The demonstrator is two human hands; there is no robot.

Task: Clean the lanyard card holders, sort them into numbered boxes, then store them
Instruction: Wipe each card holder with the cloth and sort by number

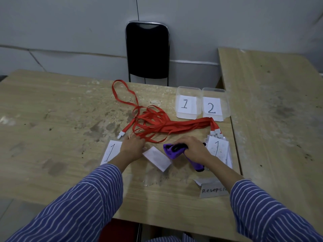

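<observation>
A tangle of red lanyards (153,124) lies mid-table, its clips leading to a stack of clear card holders (219,151) with a "1" card on top, at the right. My right hand (194,149) grips a purple cloth (172,151) wrapped round a black-and-purple tool, just left of that stack. My left hand (133,147) rests flat on a clear card holder (111,151) showing a "1". A loose white card (157,158) lies between my hands. Clear boxes marked "1" (187,103) and "2" (214,106) stand side by side at the back right.
A clear holder with a handwritten "Reseps" label (214,189) lies near the front right edge. A black chair (147,51) stands behind the wooden table (52,110). A second table (272,102) adjoins on the right.
</observation>
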